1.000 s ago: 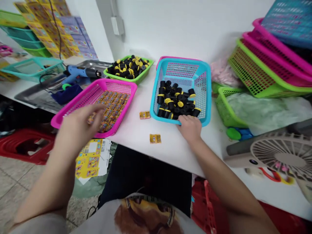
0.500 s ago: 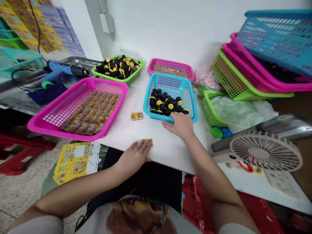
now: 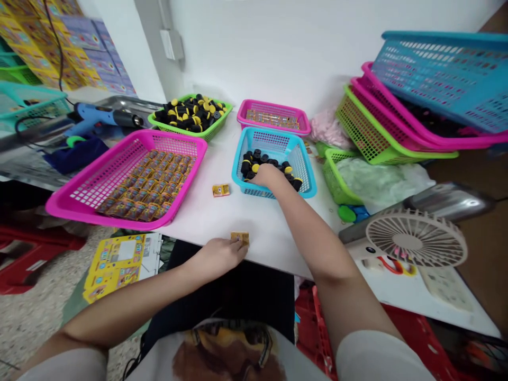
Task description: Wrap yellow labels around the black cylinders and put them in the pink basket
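Note:
My left hand [image 3: 223, 256] is at the table's front edge, with its fingers closed on a small yellow printed label [image 3: 239, 237]. Inside the blue basket [image 3: 274, 133], my right hand [image 3: 266, 174] reaches down among black cylinders with yellow caps [image 3: 259, 157]. Its fingertips are hidden by the hand itself and the basket contents, so I cannot see whether they grip a cylinder. Another small stack of yellow labels [image 3: 220, 190] lies on the white table, left of the blue basket.
A pink basket [image 3: 63, 206] at the left holds rows of wrapped cylinders. Behind are a green basket [image 3: 214, 127] of black-and-yellow cylinders and another pink basket [image 3: 273, 104]. Stacked baskets [image 3: 440, 79] and a fan [image 3: 415, 241] stand right; a blue heat gun [image 3: 95, 116] lies left.
My right hand has moved from the blue basket's near rim into it, among the cylinders. My left fingers have curled from lying flat over the label to pinching its edge.

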Available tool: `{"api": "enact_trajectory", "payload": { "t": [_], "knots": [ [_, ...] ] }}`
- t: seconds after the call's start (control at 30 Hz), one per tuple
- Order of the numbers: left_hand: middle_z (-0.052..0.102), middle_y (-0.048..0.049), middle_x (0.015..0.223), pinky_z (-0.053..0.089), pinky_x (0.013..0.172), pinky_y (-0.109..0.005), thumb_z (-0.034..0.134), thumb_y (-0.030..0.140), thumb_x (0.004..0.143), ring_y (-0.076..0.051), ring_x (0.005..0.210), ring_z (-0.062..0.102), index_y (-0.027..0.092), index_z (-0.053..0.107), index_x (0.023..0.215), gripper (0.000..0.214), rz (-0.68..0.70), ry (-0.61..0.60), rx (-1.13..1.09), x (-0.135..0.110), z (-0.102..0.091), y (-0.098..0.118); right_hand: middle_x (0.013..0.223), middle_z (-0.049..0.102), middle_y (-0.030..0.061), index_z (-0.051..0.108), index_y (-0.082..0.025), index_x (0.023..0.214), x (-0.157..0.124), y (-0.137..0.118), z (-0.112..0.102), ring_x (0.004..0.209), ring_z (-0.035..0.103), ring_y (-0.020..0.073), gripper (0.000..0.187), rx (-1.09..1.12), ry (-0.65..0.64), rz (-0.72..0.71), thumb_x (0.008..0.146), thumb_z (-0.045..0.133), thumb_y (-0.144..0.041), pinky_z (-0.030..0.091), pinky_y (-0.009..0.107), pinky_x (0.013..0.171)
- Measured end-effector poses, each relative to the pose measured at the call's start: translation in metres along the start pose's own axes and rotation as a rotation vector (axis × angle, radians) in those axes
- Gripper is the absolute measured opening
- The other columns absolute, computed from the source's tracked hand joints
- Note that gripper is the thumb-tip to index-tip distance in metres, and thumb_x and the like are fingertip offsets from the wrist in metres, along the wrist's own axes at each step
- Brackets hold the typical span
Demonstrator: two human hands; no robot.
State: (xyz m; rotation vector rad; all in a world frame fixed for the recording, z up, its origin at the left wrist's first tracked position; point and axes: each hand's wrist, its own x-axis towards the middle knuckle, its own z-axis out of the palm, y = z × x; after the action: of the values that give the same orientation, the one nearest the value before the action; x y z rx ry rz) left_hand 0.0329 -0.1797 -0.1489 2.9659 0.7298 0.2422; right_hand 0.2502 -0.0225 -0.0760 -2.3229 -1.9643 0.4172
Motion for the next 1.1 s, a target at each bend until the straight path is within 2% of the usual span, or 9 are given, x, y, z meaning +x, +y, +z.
{"api": "enact_trajectory", "payload": {
  "t": [0.13, 0.23, 0.33, 0.4, 0.5, 0.63, 0.8, 0.93, 1.1],
  "knots": [
    [0.080, -0.0070, 0.121, 0.064, 0.087, -0.026, 0.048, 0.008, 0.101, -0.018, 0.102, 0.080, 0.022, 0.068, 0.134, 0.041, -0.087, -0.013, -0.073, 0.003, 0.003, -0.007, 0.114, 0.078, 0.0210, 0.075, -0.011, 0.115, 0.008, -0.001, 0.005, 0.106, 0.073, 0.0317, 0.055, 0.020, 0.028, 0.056, 0.066, 0.091, -0.031, 0.057, 0.038, 0.086],
    [0.080, -0.0060, 0.121, 0.063, 0.083, -0.026, 0.046, 0.006, 0.098, -0.019, 0.102, 0.080, 0.023, 0.064, 0.142, 0.050, -0.174, -0.035, -0.098, 0.003, 0.001, -0.008, 0.106, 0.079, 0.0196, 0.076, -0.011, 0.106, 0.008, 0.004, 0.006, 0.101, 0.073, 0.0300, 0.044, 0.069, 0.046, 0.051, 0.065, 0.088, -0.023, 0.057, 0.036, 0.084],
    [0.082, -0.0045, 0.109, 0.062, 0.079, -0.026, 0.047, 0.008, 0.097, -0.019, 0.091, 0.080, 0.022, 0.071, 0.129, 0.043, -0.238, -0.026, -0.220, 0.006, -0.002, -0.011, 0.096, 0.079, 0.0140, 0.074, -0.013, 0.099, 0.001, 0.012, 0.000, 0.091, 0.073, 0.0258, 0.034, 0.161, 0.068, -0.010, 0.068, 0.084, -0.022, 0.057, 0.034, 0.081],
    [0.082, -0.0030, 0.098, 0.062, 0.078, -0.027, 0.048, 0.010, 0.097, -0.018, 0.084, 0.079, 0.020, 0.075, 0.113, 0.033, -0.273, 0.024, -0.366, 0.009, -0.005, -0.015, 0.101, 0.078, 0.0092, 0.069, -0.015, 0.110, -0.008, 0.021, -0.004, 0.089, 0.071, 0.0202, 0.039, 0.239, 0.109, -0.053, 0.075, 0.079, -0.027, 0.057, 0.031, 0.082],
    [0.081, -0.0023, 0.093, 0.063, 0.082, -0.027, 0.053, 0.015, 0.097, -0.016, 0.082, 0.078, 0.020, 0.075, 0.112, 0.027, -0.316, 0.158, -0.540, 0.012, -0.009, -0.024, 0.109, 0.074, 0.0050, 0.059, -0.019, 0.120, -0.028, 0.040, -0.003, 0.085, 0.067, 0.0135, 0.043, 0.484, 0.337, -0.178, 0.081, 0.071, -0.030, 0.057, 0.028, 0.081],
    [0.079, -0.0069, 0.098, 0.064, 0.072, -0.023, 0.063, 0.024, 0.092, -0.015, 0.084, 0.076, 0.017, 0.078, 0.102, 0.020, -0.304, 0.381, -0.664, 0.020, -0.023, -0.033, 0.104, 0.068, 0.0034, 0.059, -0.025, 0.105, -0.057, 0.068, 0.018, 0.086, 0.064, 0.0163, 0.031, 0.810, 0.717, -0.393, 0.078, 0.071, -0.035, 0.057, 0.030, 0.072],
    [0.078, -0.0066, 0.090, 0.064, 0.071, -0.024, 0.076, 0.033, 0.085, -0.017, 0.085, 0.075, 0.016, 0.076, 0.084, 0.017, -0.242, 0.509, -0.842, 0.066, -0.049, -0.040, 0.113, 0.065, 0.0060, 0.061, -0.026, 0.113, -0.073, 0.091, 0.052, 0.095, 0.067, 0.0171, 0.038, 0.983, 0.947, -0.386, 0.080, 0.073, -0.041, 0.060, 0.031, 0.079],
    [0.080, -0.0018, 0.092, 0.061, 0.081, -0.026, 0.078, 0.042, 0.088, -0.017, 0.086, 0.079, 0.019, 0.070, 0.107, 0.032, -0.263, 0.548, -0.802, 0.120, -0.057, -0.047, 0.123, 0.066, 0.0077, 0.064, -0.029, 0.123, -0.075, 0.102, 0.057, 0.104, 0.070, 0.0184, 0.046, 1.099, 0.960, -0.326, 0.083, 0.073, -0.050, 0.061, 0.031, 0.084],
    [0.082, -0.0024, 0.100, 0.061, 0.086, -0.031, 0.063, 0.041, 0.100, -0.024, 0.098, 0.081, 0.025, 0.044, 0.152, 0.058, -0.164, 0.366, -0.615, 0.146, -0.041, -0.058, 0.120, 0.071, 0.0048, 0.068, -0.031, 0.122, -0.077, 0.111, 0.048, 0.095, 0.071, 0.0195, 0.052, 1.251, 0.916, -0.208, 0.082, 0.073, -0.065, 0.064, 0.037, 0.083]
  ]
}}
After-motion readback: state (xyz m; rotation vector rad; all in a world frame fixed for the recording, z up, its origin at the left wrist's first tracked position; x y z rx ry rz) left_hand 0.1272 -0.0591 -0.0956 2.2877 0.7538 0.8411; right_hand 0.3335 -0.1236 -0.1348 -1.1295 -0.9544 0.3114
